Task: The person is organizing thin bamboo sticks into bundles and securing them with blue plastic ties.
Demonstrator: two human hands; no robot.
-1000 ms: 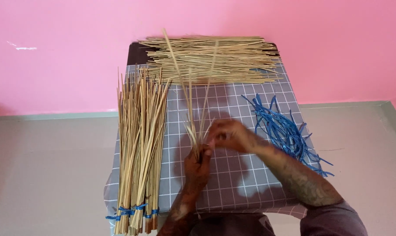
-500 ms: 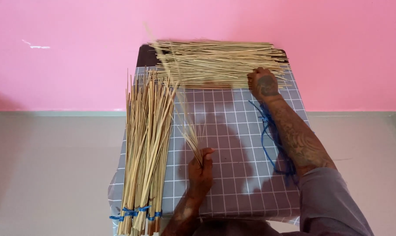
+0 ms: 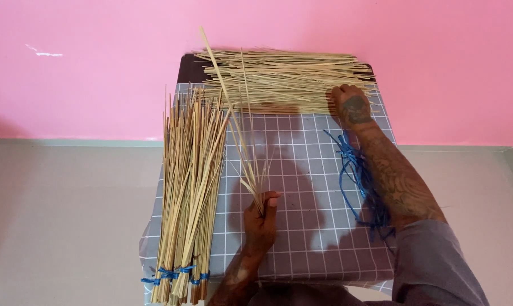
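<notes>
Nearest, the left hand (image 3: pixel 260 218) pinches the base of a small sheaf of thin sticks (image 3: pixel 246 147), fingers pressed together; its long axis runs away from the person, fanning toward the wall. Bare checked cloth (image 3: pixel 307 187) lies open to its right. Farther, the right hand (image 3: pixel 351 106) rests curled fingers on the loose stick pile (image 3: pixel 279 79) lying crosswise along the table's far edge.
</notes>
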